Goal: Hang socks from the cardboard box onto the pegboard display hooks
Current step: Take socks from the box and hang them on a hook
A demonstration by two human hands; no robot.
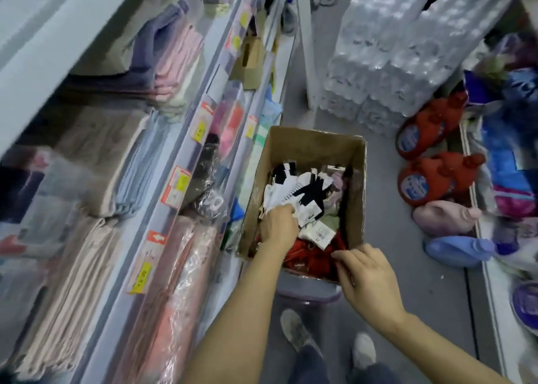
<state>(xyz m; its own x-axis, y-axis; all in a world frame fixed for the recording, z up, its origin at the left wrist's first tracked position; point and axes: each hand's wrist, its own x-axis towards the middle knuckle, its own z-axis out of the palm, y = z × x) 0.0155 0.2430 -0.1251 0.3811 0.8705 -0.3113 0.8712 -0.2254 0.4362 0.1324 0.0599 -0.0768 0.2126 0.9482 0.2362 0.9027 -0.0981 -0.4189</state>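
An open cardboard box (317,145) stands in the aisle on a purple stool, full of packaged socks: black-and-white pairs (302,190) on top, red ones (311,255) at the near end. My left hand (278,225) is inside the box, its fingers curled on the white socks at the left side. My right hand (368,279) rests on the box's near right corner, fingers bent over the rim beside the red socks. No pegboard is in view.
Shelves (163,156) with folded towels and bagged goods run along the left. Shrink-wrapped water bottle packs (393,52) are stacked behind the box. Red, pink and blue detergent jugs (431,177) lie at the right. My two shoes (329,340) stand on the grey floor below.
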